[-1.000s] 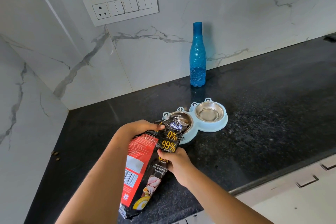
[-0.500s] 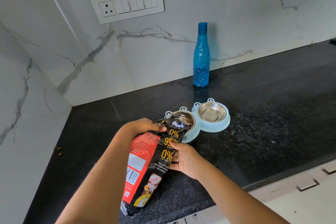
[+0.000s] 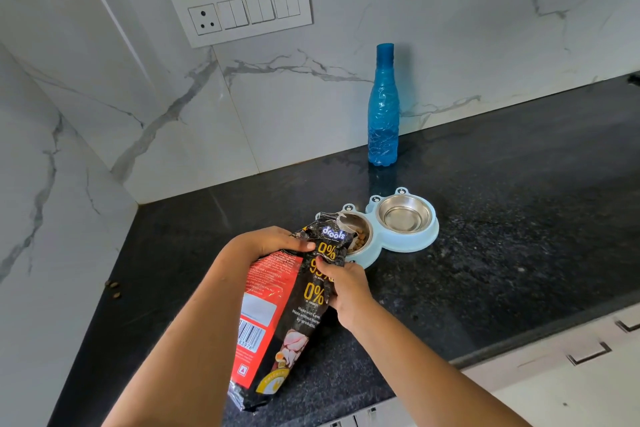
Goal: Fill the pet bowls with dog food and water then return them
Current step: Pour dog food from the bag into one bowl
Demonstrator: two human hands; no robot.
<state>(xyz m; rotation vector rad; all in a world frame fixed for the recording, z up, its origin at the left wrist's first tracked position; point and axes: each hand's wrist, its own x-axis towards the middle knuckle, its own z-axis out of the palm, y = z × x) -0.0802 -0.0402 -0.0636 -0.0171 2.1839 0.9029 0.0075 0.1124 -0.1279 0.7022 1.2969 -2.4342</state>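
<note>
A black and red dog food bag (image 3: 294,308) is tilted with its torn mouth over the left steel bowl (image 3: 360,236) of a light blue double pet bowl stand (image 3: 420,239). Brown kibble lies in that left bowl. The right steel bowl (image 3: 403,218) holds nothing I can see. My left hand (image 3: 273,243) grips the bag near its top from the left side. My right hand (image 3: 346,291) pinches the bag's front right edge just below the mouth. A blue water bottle (image 3: 383,107) with its cap on stands upright against the wall behind the bowls.
The black granite counter (image 3: 519,253) runs to a marble wall corner at the left. A few loose kibble pieces (image 3: 113,289) lie by the left wall. A white switch panel (image 3: 242,9) is on the back wall. White drawers (image 3: 588,354) sit below the counter's front edge.
My right hand has slid up the bag's front toward its mouth. Kibble now shows in the left bowl. The view has shifted slightly.
</note>
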